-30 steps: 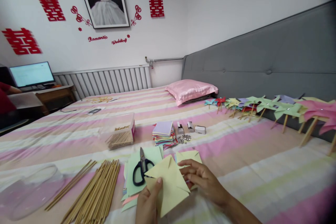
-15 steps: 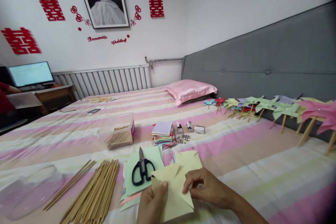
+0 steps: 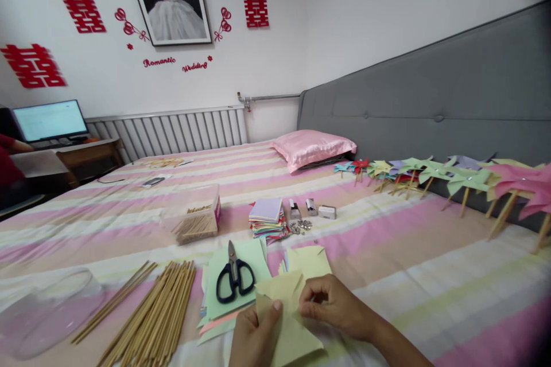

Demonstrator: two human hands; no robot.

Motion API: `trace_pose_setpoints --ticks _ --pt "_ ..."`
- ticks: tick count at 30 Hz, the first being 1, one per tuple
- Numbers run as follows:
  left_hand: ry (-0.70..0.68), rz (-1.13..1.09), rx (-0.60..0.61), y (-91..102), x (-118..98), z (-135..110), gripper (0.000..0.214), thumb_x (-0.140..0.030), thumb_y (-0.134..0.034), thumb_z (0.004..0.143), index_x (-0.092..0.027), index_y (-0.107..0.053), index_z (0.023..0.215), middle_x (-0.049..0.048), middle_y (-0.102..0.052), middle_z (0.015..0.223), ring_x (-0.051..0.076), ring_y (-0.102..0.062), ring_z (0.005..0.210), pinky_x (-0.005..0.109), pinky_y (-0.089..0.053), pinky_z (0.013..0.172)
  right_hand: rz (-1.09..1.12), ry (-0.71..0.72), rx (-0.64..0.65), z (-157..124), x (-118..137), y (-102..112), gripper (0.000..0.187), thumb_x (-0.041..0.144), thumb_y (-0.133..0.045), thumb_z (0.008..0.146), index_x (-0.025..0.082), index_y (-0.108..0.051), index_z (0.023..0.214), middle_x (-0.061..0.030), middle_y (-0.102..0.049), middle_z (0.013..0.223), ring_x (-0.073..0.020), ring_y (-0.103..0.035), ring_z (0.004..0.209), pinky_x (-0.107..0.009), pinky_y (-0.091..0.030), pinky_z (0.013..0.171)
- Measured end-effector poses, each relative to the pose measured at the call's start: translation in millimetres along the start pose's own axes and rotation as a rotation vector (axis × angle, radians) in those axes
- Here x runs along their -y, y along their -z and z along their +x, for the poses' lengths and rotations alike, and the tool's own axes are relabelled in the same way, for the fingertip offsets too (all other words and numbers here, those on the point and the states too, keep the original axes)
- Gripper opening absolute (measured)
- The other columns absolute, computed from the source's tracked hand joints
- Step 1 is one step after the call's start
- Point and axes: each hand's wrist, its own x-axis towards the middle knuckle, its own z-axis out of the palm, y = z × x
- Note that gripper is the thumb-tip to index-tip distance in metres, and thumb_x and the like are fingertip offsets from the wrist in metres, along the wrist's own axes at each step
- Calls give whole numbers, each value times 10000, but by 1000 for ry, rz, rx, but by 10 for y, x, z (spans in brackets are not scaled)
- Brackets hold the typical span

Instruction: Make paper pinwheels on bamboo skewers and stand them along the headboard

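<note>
A pale yellow paper square (image 3: 289, 332) with cut slits is held up in front of me at the bottom middle. My left hand (image 3: 255, 334) grips its left side, thumb lying on the front. With thumb and fingertips, my right hand (image 3: 333, 305) pinches the paper's right part, which bends inward. Just behind lies another slit yellow sheet (image 3: 310, 261). Dark-handled scissors (image 3: 233, 278) rest on green paper sheets (image 3: 212, 298), left of the held paper. A bundle of wooden sticks (image 3: 157, 315) lies further left.
Beyond are a stack of coloured paper (image 3: 267, 215), metal fasteners (image 3: 300, 226), small boxes (image 3: 327, 212) and a clear box of sticks (image 3: 196, 223). Paper pinwheels (image 3: 469, 180) line the grey headboard (image 3: 430, 92). A clear plastic lid (image 3: 51, 309) lies at left. A person's red sleeve (image 3: 8, 155) shows at far left.
The held paper has shifted slightly right and turned, its right part now bent inward. My right hand has closed its fingers on that part; my left hand moved a little right with the paper.
</note>
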Motion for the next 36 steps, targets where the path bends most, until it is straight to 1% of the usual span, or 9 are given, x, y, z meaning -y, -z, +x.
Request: trace_pose_setpoints --ticks 4,7,12,15,20,27,31,34,36 --pt "0 -19 19 -44 -31 -36 338 -435 -732 543 -106 -669 588 40 -597 472 132 -494 445 218 -385 439 -28 -12 -28 7 -15 -19 148 277 -652 686 134 -669 652 7 -583 559 -103 -482 529 -201 -341 502" --pt "0 -52 69 -66 -39 -51 322 -421 -732 551 -106 -676 589 25 -569 439 128 -483 449 215 -384 448 -62 -13 -45 11 -9 -37 114 226 -624 692 131 -664 646 -3 -599 582 -109 -496 547 -201 -350 507" --pt "-10 -22 98 -75 -40 -60 395 -487 -707 554 -94 -685 590 32 -566 434 113 -452 422 211 -369 432 -115 -19 -59 15 5 -58 100 191 -597 686 130 -662 641 -11 -613 583 -112 -504 544 -201 -355 500" --pt "-17 -4 83 -91 -61 -76 437 -532 -687 548 -98 -687 599 37 -578 434 123 -472 417 222 -376 439 -136 -33 -60 14 8 -60 96 184 -591 678 133 -661 637 -11 -614 572 -111 -505 536 -198 -358 492" --pt "-57 5 113 -133 -107 -111 433 -520 -685 563 -100 -701 665 51 -623 480 147 -528 445 230 -391 462 -172 -46 -80 7 12 -61 102 197 -588 680 137 -644 619 -2 -592 556 -105 -485 523 -199 -354 486" --pt "-115 40 60 -152 -88 -109 416 -476 -735 506 -107 -707 695 94 -691 622 202 -596 535 268 -448 500 -228 -33 -93 5 -21 -78 111 208 -584 682 138 -637 614 -8 -595 554 -108 -479 519 -200 -341 472" --pt "-158 85 33 -128 -58 -82 394 -447 -739 518 -100 -706 701 81 -694 606 210 -607 559 260 -449 504 -257 0 -90 -4 -22 -78 96 196 -571 691 148 -619 623 -7 -592 576 -107 -479 522 -206 -355 484" --pt "-174 84 5 -132 -49 -78 384 -435 -740 523 -90 -706 689 71 -685 563 192 -594 518 247 -437 485 -242 32 -125 -7 -5 -87 33 189 -603 667 163 -583 673 7 -573 608 -107 -483 533 -208 -367 495" --pt "-160 43 -21 -145 -39 -77 384 -434 -748 508 -91 -705 675 75 -689 563 195 -596 503 252 -437 476 -192 52 -155 -6 6 -106 136 178 -624 646 179 -550 760 34 -534 598 -102 -474 532 -205 -369 499"
